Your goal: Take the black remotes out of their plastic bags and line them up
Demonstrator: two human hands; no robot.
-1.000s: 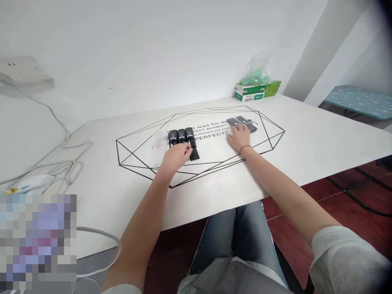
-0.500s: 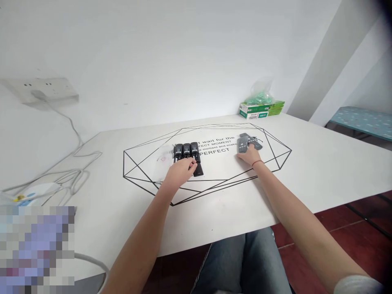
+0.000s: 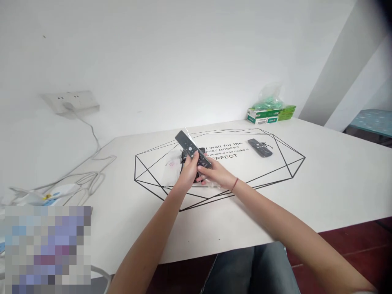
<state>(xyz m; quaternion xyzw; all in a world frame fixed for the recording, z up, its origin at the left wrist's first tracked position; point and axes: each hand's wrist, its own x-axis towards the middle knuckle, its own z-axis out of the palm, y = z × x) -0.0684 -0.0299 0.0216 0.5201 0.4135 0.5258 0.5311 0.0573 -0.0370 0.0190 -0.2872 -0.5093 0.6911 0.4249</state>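
Above the middle of the table, a black remote control [image 3: 185, 142] is tilted with its buttons facing up. My left hand [image 3: 189, 173] grips it with the thumb on its face, and my right hand [image 3: 217, 173] is closed around its lower end. Clear plastic film shows at the remote's far edge and below my right hand. Behind and under my hands, black remotes [image 3: 201, 150] lie on the table, mostly hidden. A flat clear plastic bag [image 3: 171, 168] is left of them. Another black remote control [image 3: 260, 148] lies face up to the right.
Green and white boxes [image 3: 262, 116] with a plastic bag [image 3: 270, 98] on top stand at the back right. Cables and a power strip [image 3: 59, 194] lie on the left, below a wall socket [image 3: 72, 102]. The table's front edge is near my legs.
My right hand has brought one remote from the right side to the middle, leaving one remote behind there. My left hand has risen from the row of open-backed remotes and grips the brought one.
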